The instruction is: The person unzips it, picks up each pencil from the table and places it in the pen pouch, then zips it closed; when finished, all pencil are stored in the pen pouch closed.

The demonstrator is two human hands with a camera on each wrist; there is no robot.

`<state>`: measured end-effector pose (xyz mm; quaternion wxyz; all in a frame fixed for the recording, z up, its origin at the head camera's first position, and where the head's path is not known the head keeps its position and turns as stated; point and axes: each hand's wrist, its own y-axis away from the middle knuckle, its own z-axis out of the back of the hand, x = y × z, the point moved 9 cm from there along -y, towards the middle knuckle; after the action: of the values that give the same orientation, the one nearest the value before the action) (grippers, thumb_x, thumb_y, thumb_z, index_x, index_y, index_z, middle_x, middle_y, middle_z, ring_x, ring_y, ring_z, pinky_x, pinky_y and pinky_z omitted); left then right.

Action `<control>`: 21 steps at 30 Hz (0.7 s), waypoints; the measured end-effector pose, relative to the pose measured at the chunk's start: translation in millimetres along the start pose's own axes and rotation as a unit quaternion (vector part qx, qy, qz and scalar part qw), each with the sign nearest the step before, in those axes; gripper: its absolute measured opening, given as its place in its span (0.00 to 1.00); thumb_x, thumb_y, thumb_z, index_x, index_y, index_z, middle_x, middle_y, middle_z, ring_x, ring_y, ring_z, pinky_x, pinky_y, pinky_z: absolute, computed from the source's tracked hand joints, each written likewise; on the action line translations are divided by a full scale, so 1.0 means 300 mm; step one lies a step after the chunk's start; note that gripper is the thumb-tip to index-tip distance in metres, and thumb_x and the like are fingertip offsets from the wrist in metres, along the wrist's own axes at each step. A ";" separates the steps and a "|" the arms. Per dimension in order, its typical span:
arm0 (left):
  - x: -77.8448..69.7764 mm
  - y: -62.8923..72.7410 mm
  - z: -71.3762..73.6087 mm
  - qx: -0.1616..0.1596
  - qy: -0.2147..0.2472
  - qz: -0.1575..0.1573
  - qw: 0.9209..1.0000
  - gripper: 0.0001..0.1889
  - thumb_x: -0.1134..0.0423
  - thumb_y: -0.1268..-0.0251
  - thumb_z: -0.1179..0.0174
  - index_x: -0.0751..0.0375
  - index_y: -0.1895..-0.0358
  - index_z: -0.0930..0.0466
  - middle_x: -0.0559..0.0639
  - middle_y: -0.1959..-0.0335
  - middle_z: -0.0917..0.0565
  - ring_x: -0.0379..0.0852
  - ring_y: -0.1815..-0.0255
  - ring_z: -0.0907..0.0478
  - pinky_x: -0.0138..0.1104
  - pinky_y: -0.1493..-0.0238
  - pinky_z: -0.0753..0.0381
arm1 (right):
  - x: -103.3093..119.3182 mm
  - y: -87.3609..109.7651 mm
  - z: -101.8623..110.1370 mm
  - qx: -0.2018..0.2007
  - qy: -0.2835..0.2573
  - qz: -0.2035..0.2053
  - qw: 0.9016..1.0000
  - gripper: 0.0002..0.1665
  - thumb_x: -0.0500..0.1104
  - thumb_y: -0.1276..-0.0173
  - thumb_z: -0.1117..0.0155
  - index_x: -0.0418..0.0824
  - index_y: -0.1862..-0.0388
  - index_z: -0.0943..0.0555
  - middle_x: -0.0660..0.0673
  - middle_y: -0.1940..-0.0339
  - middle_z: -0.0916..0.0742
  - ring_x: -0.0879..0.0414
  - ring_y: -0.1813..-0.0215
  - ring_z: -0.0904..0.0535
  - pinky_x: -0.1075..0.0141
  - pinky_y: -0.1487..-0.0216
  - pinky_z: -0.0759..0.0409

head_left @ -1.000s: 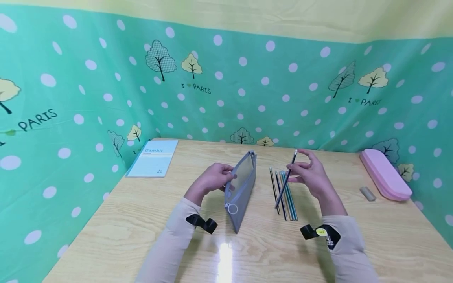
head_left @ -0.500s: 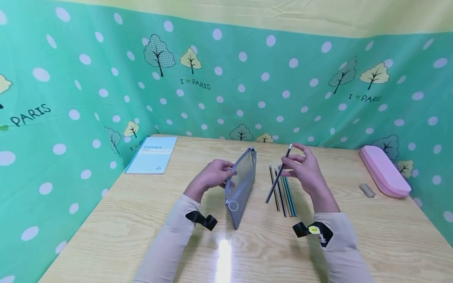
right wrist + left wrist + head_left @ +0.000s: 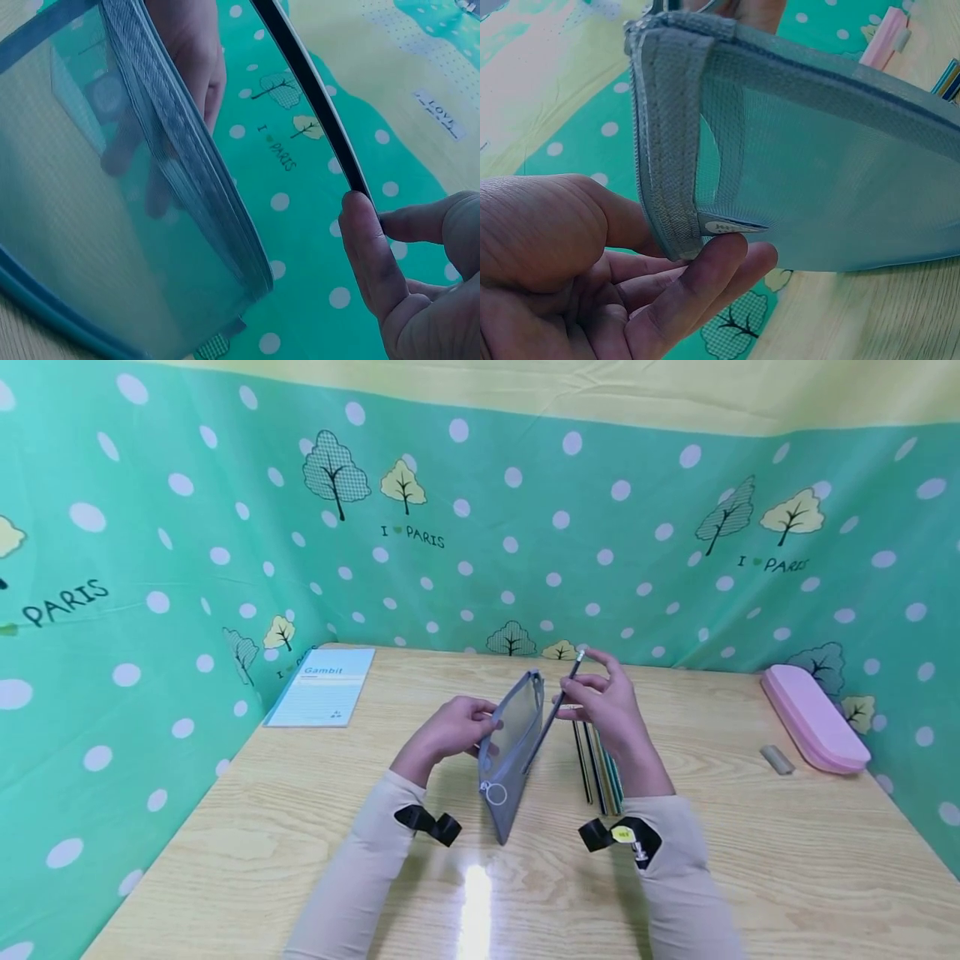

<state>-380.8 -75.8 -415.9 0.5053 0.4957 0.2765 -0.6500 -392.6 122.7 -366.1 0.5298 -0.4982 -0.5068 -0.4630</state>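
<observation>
One pouch [image 3: 512, 781], one raised pencil [image 3: 542, 735]

Notebook [image 3: 321, 689] far left; left hand [image 3: 453, 729] grips the pouch's rim, and right hand [image 3: 607, 706] pinches the tilted pencil just alongside; more pencils [image 3: 596, 768] lie below; pink case [image 3: 816, 718] far right!

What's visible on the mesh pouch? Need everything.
The mesh pouch looks grey, bluer in the wrist views, with see-through netting walls and thicker fabric edging. A zip lines its open mouth, with a round ring pull at the near end; a small label shows by the left hand, which pinches one side of the mouth. It is upright over the table, mouth up; whether its base touches is unclear. The pencil in the right hand overlaps its other side in the head view; contact unclear.
</observation>
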 end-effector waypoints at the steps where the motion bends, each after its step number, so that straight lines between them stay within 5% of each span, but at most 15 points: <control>1: -0.001 -0.001 0.000 0.000 0.000 0.000 1.000 0.21 0.70 0.21 0.50 0.78 0.30 0.30 0.68 0.48 0.13 0.56 0.62 0.10 0.41 0.61 0.08 | 0.000 -0.003 -0.010 -0.002 -0.005 0.001 1.000 0.43 0.30 0.24 0.41 0.40 0.17 0.47 0.45 0.57 0.19 0.60 0.66 0.13 0.66 0.59 0.09; 11: 0.001 0.005 0.002 0.001 -0.007 0.007 1.000 0.22 0.69 0.20 0.50 0.77 0.29 0.31 0.72 0.44 0.16 0.58 0.59 0.10 0.41 0.60 0.08 | -0.026 -0.009 -0.085 -0.040 -0.041 0.008 0.998 0.43 0.27 0.27 0.38 0.41 0.18 0.43 0.43 0.58 0.20 0.59 0.72 0.13 0.66 0.66 0.09; 21: 0.003 -0.007 -0.004 0.006 -0.012 -0.002 1.000 0.22 0.69 0.20 0.50 0.78 0.30 0.31 0.72 0.43 0.16 0.59 0.59 0.10 0.41 0.61 0.08 | -0.043 -0.007 -0.108 -0.031 -0.025 0.010 0.999 0.43 0.27 0.28 0.38 0.42 0.19 0.42 0.41 0.56 0.21 0.59 0.71 0.15 0.66 0.66 0.09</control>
<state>-382.2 -74.5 -417.4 0.5039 0.4907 0.2675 -0.6586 -393.0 90.1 -378.4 0.5058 -0.5303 -0.5006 -0.4608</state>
